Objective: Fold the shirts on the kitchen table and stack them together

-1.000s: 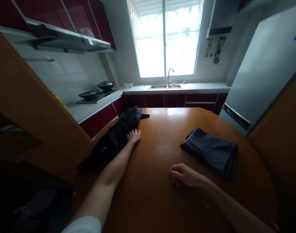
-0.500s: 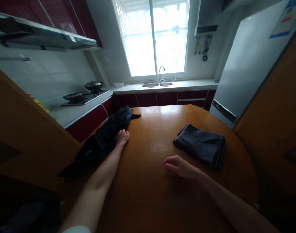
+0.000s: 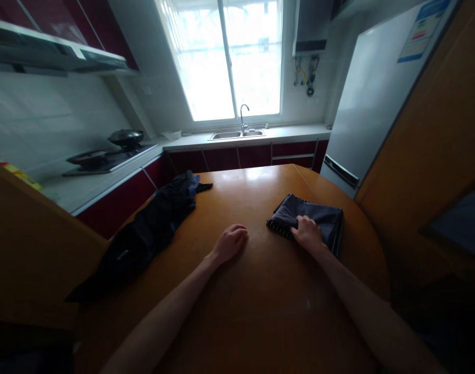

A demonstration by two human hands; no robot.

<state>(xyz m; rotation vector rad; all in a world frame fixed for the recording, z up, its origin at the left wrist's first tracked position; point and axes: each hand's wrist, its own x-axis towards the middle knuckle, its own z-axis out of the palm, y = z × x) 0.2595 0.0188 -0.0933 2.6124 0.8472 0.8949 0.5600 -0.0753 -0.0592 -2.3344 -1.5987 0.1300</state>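
A folded dark blue garment [image 3: 319, 218] lies on the right half of the round wooden table [image 3: 256, 301]. My right hand [image 3: 307, 234] rests on its near left corner, fingers curled over the cloth. My left hand [image 3: 230, 243] sits on the bare wood mid-table, knuckles up and fingers curled under loosely, holding nothing. An unfolded black garment [image 3: 152, 226] is stretched along the table's left edge, well clear of both hands.
Behind the table runs a kitchen counter with a sink [image 3: 237, 134] under a bright window. A stove with pans [image 3: 105, 153] stands at the left. A grey fridge [image 3: 373, 109] and a wooden panel [image 3: 428, 156] close off the right side.
My left hand let go of the black garment and came back to the middle of the table. My right hand reached forward from the bare wood onto the folded garment. The view swung left.
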